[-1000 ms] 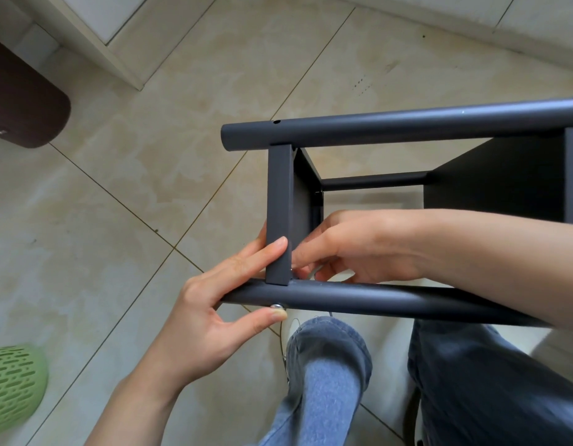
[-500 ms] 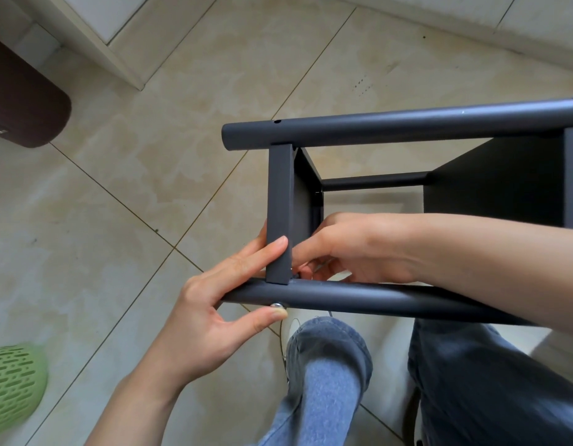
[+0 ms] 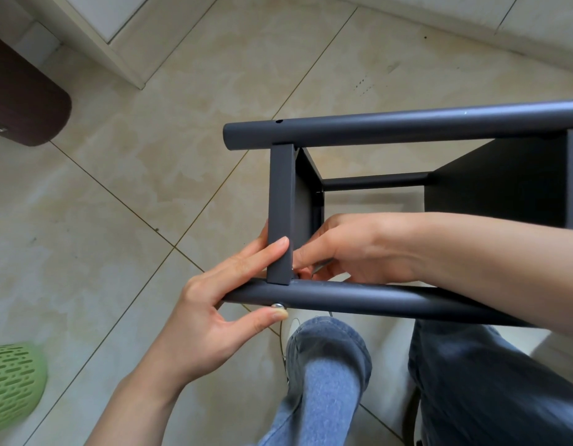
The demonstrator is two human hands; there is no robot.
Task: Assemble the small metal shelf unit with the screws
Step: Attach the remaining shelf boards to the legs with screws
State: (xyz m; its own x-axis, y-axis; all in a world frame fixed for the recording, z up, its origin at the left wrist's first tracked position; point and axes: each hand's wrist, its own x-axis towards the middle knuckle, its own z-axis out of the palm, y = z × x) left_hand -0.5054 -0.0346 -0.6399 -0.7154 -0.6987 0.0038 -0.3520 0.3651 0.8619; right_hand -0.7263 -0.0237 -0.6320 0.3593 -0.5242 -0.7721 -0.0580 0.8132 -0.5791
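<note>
- Shelf unit point(image 3: 407, 130): dark metal, lying on its side over the person's knees above the tiled floor point(image 3: 149, 188).
- Left hand point(image 3: 214, 317): grips the near tube point(image 3: 375, 299) at its end; forefinger laid along the crossbar point(image 3: 280, 214), thumb tip pressing the screw point(image 3: 277, 305) head on the tube's underside.
- Right hand point(image 3: 352, 249): inside the frame, fingers curled at the crossbar joint; what they pinch is hidden.
- Green basket point(image 3: 11, 381): on the floor, far left.

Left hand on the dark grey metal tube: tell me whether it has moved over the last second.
No. The left hand holds its place against the floor tile seam.
</note>
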